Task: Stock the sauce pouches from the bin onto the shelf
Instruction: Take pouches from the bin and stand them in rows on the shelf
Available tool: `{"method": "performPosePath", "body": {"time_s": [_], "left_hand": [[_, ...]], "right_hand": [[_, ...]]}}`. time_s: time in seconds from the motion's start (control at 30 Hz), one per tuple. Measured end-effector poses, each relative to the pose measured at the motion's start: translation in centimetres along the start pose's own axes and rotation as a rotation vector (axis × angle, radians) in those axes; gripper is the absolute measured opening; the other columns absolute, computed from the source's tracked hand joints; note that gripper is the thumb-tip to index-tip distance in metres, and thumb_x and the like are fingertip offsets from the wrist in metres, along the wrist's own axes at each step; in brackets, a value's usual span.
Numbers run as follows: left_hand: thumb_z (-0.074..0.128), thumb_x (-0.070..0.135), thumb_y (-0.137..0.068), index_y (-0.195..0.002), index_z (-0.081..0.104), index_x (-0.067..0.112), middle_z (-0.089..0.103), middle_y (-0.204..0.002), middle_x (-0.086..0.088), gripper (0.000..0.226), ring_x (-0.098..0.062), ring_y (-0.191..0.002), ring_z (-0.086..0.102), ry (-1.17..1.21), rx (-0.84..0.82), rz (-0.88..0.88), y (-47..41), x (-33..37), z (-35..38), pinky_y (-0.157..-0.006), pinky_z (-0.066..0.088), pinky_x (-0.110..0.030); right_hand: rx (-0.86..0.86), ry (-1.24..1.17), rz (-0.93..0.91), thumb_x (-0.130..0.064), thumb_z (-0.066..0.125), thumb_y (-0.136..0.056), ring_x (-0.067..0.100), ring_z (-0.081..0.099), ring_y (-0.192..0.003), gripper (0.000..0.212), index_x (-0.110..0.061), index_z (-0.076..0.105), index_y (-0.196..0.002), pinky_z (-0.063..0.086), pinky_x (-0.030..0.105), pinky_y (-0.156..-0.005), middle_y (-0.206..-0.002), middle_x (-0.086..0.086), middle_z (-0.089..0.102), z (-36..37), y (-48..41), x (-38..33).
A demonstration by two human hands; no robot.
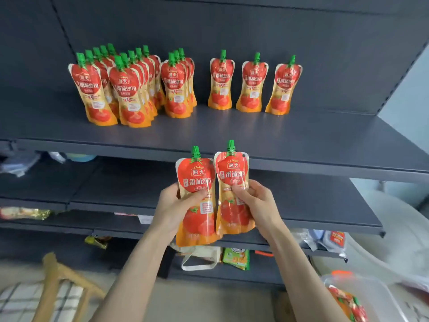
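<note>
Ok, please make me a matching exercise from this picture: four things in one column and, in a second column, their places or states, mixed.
Things:
1. left hand
2. right hand
3. bin
4. rightmost pouch

Places or states:
a. stands at the right end of the row on the shelf
b. in the lower right corner
c. holds the higher pouch
d. holds the lower pouch

Pairs: 1-d, 2-c, 3-b, 4-a

Held pouches — brand 海天, label 番茄沙司.
</note>
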State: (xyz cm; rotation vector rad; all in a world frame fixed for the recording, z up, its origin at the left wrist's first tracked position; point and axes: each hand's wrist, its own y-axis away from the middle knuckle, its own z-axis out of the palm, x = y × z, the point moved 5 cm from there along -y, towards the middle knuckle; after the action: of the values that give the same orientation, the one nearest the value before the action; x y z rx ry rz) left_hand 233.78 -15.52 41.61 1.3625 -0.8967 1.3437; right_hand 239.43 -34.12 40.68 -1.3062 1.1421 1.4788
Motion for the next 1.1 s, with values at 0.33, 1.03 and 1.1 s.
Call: {"method": "performPosePath", "body": {"time_s": [0.33, 1.03, 1.1], "left_hand": [[0.076, 0.029, -0.076, -0.1, 0.063, 0.025, 0.073, -0.094, 0.007, 0.028, -0.008, -0.087, 0.069, -0.038, -0.032, 0.206, -12.9, 7.9, -2.4, -0.068, 0.052, -0.024], [0.072, 0.019, -0.081, -0.093, 0.056, 0.035, 0.066, -0.095, 0.016, 0.026, 0.008, -0.085, 0.064, -0.036, -0.04, 0.4, -34.9, 12.0, 6.6, -0.061, 0.049, -0.01], [0.071, 0.02, -0.082, -0.097, 0.056, 0.036, 0.066, -0.101, 0.013, 0.026, 0.001, -0.092, 0.064, -0.043, -0.062, 0.409, -35.7, 12.0, 6.8, -0.068, 0.051, -0.015]], "right_hand": [[0.18, -0.006, -0.207, -0.023, 0.069, -0.085, 0.017, 0.072, -0.085, 0.02, -0.017, 0.062, -0.102, 0.059, 0.029, -0.07, -0.094, 0.0, 0.075, 2.8, -10.1, -7.2], [0.309, 0.062, -0.35, -0.012, 0.063, -0.09, 0.015, 0.067, -0.09, 0.013, -0.021, 0.056, -0.096, 0.054, 0.024, -0.072, -0.096, -0.001, 0.068, -6.2, -31.0, -11.3], [0.299, 0.085, -0.353, -0.011, 0.063, -0.09, 0.013, 0.066, -0.089, 0.015, -0.019, 0.054, -0.1, 0.054, 0.023, -0.072, -0.098, 0.001, 0.067, -6.3, -31.7, -11.4]]}}
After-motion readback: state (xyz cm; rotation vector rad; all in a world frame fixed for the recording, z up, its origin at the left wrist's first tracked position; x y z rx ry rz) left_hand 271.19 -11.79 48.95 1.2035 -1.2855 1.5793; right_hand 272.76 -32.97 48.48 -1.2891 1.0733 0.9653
